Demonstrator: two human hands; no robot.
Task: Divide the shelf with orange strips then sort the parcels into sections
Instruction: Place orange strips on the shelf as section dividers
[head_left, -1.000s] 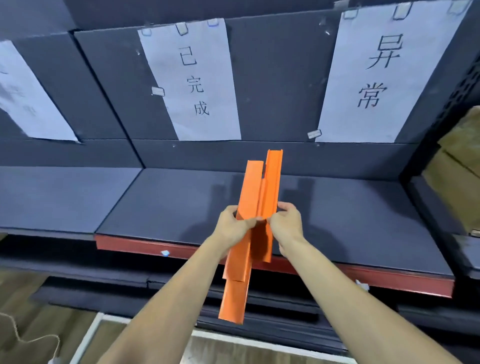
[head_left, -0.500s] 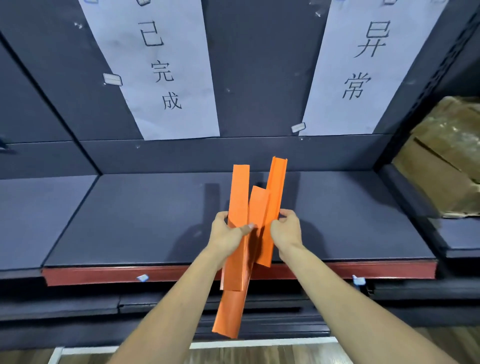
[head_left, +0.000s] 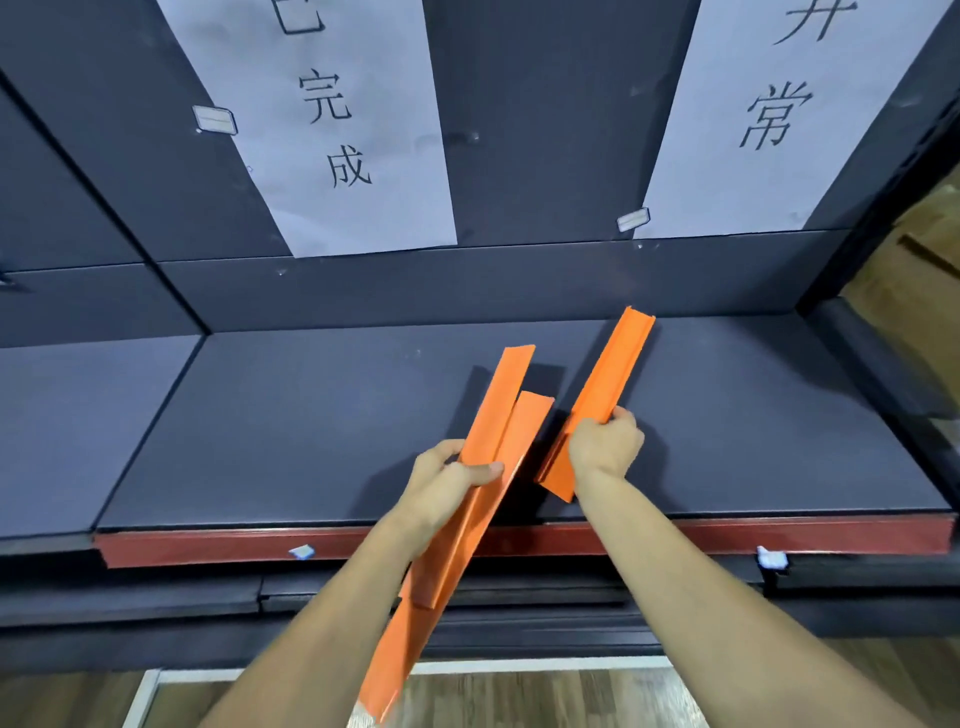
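The right hand (head_left: 605, 449) curls its fingers (head_left: 623, 415) round a single orange strip (head_left: 605, 392), gripping it below its middle so the longer part points up and away toward the back of the shelf (head_left: 311, 415), while the short end juts out beneath the wrist. Just beside it, apart by a narrow gap, the left hand (head_left: 447, 475) pinches the remaining strips (head_left: 483, 483) with thumb on top and fingers hidden underneath; these overlap unevenly, their far ends fanned above the thumb and their long tails hanging below the palm, past the red shelf lip (head_left: 208, 548). Beyond both sets of fingers the dark shelf lies bare, with two paper signs (head_left: 337, 130) on the back panel above. No parcels show. The step in hand looks like laying the first divider: the right hand would do well to lower the strip flat, square to the lip, roughly between the two signs, while the left keeps its bundle tight so nothing slides loose.
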